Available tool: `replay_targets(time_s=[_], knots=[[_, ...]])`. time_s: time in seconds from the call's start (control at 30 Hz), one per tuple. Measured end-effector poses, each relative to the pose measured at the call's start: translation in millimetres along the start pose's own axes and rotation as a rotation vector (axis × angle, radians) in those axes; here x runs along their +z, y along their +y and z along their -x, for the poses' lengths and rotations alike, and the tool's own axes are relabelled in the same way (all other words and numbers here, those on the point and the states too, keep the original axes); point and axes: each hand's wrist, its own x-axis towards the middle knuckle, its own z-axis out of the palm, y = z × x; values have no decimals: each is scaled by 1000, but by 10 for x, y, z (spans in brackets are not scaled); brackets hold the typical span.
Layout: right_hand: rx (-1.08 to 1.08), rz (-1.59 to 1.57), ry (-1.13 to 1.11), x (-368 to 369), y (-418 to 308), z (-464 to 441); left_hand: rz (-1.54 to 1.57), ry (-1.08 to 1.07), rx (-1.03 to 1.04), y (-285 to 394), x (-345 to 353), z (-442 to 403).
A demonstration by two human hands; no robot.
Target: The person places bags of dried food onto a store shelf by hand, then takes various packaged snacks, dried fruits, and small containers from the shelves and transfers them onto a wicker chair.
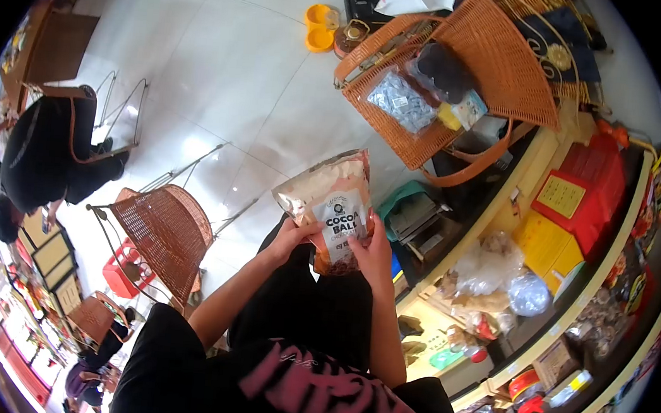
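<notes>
Frame centre: left hand and right hand, fingers grasping 1 bag by its lower sides. Light, even pressure should steady it best.

glossy, smooth plastic-looking bag

Cocoa Ball bag: I see it held upright between both hands, printed front towards me.
Left hand: fingers on the bag's left side.
Right hand: fingers on its lower right.
Wicker armchair: ahead on my right, packets on its seat.
Second wicker chair: left, on pale floor tiles.
Red container: far right.
</notes>
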Motion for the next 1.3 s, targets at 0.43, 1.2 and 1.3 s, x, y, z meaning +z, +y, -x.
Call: replay_targets(time_s=[0.43,1.2,1.3], knots=[[185,-371,244,20,539,-522,303,107,45,384,73,-617],[447,-1032,180,-1817,1715,-3466,492,-64,-148,717,1525,-4205],[283,-1006,273,-1576,2066,-3835,511,86,-294,656,1345,-4614]])
